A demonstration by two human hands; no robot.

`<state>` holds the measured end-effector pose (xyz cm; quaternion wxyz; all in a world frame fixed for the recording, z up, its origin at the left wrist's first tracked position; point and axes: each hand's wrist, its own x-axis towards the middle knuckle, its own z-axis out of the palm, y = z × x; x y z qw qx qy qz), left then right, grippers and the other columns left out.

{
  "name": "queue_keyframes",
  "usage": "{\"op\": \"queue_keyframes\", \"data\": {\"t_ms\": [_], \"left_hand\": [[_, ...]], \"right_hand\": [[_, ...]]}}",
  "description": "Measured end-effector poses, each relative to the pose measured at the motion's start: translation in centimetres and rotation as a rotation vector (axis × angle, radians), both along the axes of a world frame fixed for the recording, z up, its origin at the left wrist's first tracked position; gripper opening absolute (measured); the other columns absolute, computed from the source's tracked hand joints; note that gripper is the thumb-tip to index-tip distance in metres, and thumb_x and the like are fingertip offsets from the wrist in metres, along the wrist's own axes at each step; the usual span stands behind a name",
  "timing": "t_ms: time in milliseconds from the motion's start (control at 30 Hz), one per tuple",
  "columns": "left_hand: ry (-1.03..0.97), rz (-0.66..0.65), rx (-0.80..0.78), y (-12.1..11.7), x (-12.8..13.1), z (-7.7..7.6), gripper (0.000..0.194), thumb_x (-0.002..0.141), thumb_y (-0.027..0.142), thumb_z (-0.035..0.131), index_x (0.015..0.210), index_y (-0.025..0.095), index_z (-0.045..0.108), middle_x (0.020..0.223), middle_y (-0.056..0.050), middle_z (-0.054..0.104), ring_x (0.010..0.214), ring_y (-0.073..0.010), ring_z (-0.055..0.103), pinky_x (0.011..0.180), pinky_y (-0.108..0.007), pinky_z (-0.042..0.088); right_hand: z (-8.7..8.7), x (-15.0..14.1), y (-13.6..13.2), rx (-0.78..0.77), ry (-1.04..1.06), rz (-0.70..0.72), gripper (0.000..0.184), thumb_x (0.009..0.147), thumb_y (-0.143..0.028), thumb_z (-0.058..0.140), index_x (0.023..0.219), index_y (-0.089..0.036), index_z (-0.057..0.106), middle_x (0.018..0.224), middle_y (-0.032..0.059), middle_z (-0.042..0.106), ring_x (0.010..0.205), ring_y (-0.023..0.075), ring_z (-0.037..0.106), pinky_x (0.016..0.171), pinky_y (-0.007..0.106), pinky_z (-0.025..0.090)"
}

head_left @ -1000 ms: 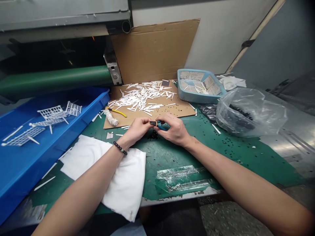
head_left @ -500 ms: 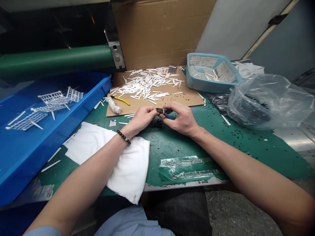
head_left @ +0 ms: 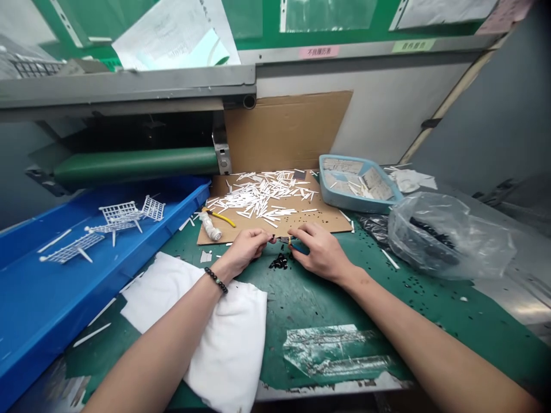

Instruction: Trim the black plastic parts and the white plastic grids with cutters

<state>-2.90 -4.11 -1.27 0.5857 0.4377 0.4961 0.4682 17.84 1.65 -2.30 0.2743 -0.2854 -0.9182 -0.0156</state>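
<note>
A small blue-handled tool is held in the nearly closed right grip, just beside the left grip, whose hold cannot be told; black parts below the grips could be scattered if the tool slipped.

The only view comes from a camera worn on the person's head, close above the near edge of a green-topped workbench, facing forward and tilted down. The person's left hand and right hand sit near the frame's centre, with the forearms entering from the near edge. A bright blue plastic tray fills the near left, a clear plastic bag the right, and a green notice board the far top edge.
</note>
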Motion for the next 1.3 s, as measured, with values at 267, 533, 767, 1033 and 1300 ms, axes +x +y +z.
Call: {"op": "queue_keyframes", "data": {"t_ms": [267, 533, 767, 1033, 1300], "left_hand": [[0.055, 0.035, 0.002, -0.1, 0.4, 0.1, 0.033, 0.072, 0.043, 0.067, 0.064, 0.017, 0.048, 0.054, 0.009, 0.028, 0.046, -0.0055, 0.022, 0.045, -0.023, 0.011], [0.131, 0.085, 0.034, 0.0, 0.8, -0.2, 0.032, 0.074, 0.044, 0.062, 0.064, 0.017, 0.047, 0.052, 0.009, 0.028, 0.046, -0.0063, 0.021, 0.046, -0.023, 0.012], [0.292, 0.090, 0.075, -0.1, 0.7, -0.1, 0.029, 0.075, 0.041, 0.058, 0.061, 0.017, 0.048, 0.053, 0.007, 0.034, 0.051, -0.0085, 0.029, 0.049, -0.024, 0.019], [0.383, 0.055, 0.108, -0.1, 0.7, -0.2, 0.030, 0.078, 0.043, 0.055, 0.063, 0.017, 0.051, 0.053, 0.007, 0.035, 0.052, -0.0098, 0.031, 0.051, -0.025, 0.021], [0.305, 0.095, 0.065, 0.0, 0.7, 0.2, 0.033, 0.073, 0.046, 0.062, 0.062, 0.017, 0.049, 0.053, 0.007, 0.037, 0.051, -0.0088, 0.029, 0.050, -0.024, 0.021]], "right_hand": [[0.1, -0.4, -0.7, 0.032, -0.122, -0.109, 0.023, 0.083, -0.023, 0.060, 0.105, -0.019, 0.061, 0.092, 0.0082, 0.058, 0.087, 0.0237, 0.050, 0.076, 0.032, 0.041], [0.0, -0.6, -1.1, 0.048, -0.114, -0.162, 0.020, 0.083, -0.022, 0.059, 0.103, -0.019, 0.062, 0.090, 0.0074, 0.056, 0.084, 0.0227, 0.049, 0.074, 0.031, 0.038], [0.2, -0.7, -1.2, 0.049, -0.205, -0.153, 0.023, 0.084, -0.025, 0.062, 0.105, -0.018, 0.061, 0.089, 0.0075, 0.056, 0.085, 0.0230, 0.047, 0.075, 0.032, 0.036], [0.2, -0.6, -1.5, 0.043, -0.275, -0.179, 0.014, 0.085, -0.025, 0.065, 0.097, -0.019, 0.061, 0.086, 0.0062, 0.057, 0.081, 0.0206, 0.049, 0.069, 0.029, 0.034], [0.4, -0.8, -1.5, 0.077, -0.265, -0.184, 0.021, 0.085, -0.027, 0.065, 0.104, -0.018, 0.061, 0.088, 0.0066, 0.058, 0.085, 0.0222, 0.050, 0.072, 0.031, 0.037]]}}
